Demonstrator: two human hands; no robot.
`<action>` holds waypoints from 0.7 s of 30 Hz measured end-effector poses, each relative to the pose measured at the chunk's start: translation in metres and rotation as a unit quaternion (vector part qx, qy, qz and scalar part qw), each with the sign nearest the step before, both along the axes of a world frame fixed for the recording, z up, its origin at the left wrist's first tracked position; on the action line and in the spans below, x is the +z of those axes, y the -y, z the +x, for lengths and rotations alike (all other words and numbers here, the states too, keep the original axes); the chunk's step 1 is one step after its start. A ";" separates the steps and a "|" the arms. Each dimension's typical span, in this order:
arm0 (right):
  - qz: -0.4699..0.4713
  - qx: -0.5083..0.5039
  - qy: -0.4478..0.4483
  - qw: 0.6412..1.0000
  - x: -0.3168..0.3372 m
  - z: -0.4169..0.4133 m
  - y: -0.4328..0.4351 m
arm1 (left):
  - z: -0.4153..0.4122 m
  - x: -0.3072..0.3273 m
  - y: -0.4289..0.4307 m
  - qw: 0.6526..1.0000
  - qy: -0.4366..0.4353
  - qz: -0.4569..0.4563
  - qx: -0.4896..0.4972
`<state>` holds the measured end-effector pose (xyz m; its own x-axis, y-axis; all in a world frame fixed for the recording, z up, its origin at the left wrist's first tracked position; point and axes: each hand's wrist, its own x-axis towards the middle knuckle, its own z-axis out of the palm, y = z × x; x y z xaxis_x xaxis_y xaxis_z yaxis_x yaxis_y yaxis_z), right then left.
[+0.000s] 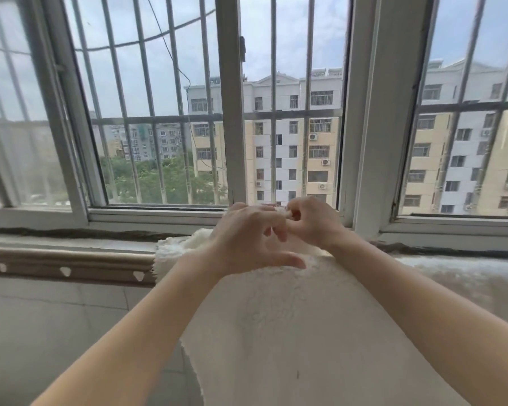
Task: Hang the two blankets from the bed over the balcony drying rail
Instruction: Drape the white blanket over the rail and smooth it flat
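Observation:
A cream fleece blanket (276, 332) hangs over the brown drying rail (71, 259) under the window, its fluffy top edge bunched on the sill. More pale fluffy cloth (452, 271) lies along the rail to the right; I cannot tell whether it is a second blanket. Both my hands are raised just above the blanket's top edge, touching each other. My left hand (247, 235) has its fingers apart and thumb stretched out. My right hand (311, 221) is curled, its fingertips pinching a small white bit at my left fingers.
A white-framed window (232, 112) with metal bars stands right behind the rail, its sill (129, 244) just above it. A thick frame post (370, 142) rises at right. Small white pegs (65, 271) stick out of the rail. The tiled wall (56, 317) drops below.

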<state>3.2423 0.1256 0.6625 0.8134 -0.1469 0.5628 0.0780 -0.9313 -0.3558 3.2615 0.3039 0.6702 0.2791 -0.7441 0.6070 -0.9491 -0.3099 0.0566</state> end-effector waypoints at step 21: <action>-0.085 0.029 -0.009 0.996 -0.026 -0.147 0.058 | -0.064 -0.037 0.033 0.988 -0.064 -0.006 0.141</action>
<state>3.0957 0.0672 0.6360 0.8283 -0.0029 0.5603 0.1285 -0.9723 -0.1951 3.1978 0.2710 0.6337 0.5491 -0.6188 0.5617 -0.8102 -0.5590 0.1763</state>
